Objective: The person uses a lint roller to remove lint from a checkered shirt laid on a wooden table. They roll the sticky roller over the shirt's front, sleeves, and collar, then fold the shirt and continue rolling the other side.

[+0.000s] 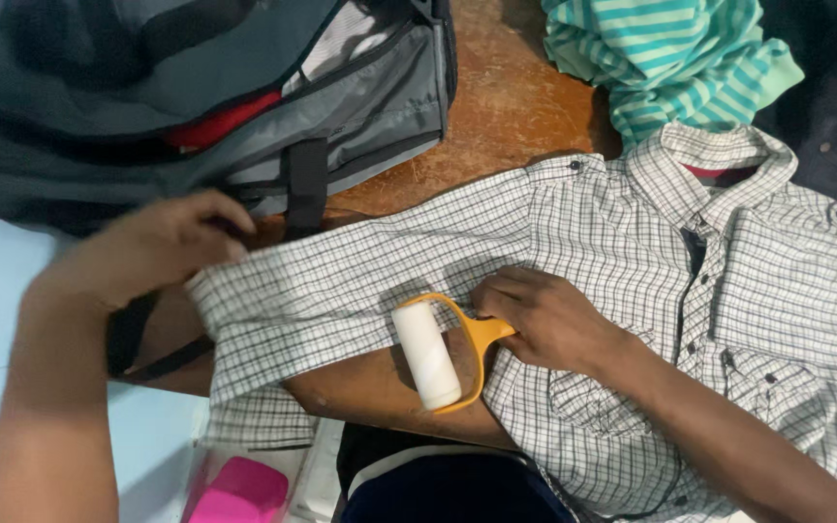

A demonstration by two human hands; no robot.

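A white checked shirt [632, 242] lies spread on a brown table [506, 107], one sleeve stretched out to the left. My right hand [544, 315] grips the orange handle of a lint roller [428, 353], whose white roll rests at the sleeve's lower edge. My left hand [162, 242] pinches the cuff end of that sleeve, holding it taut near a grey bag. The left hand is blurred.
A grey bag [244, 87] with a black strap and something red inside sits at the upper left. A teal striped garment [670, 53] lies at the top, dark cloth at the far right. A pink object [239, 489] and dark fabric [448, 484] sit below the table edge.
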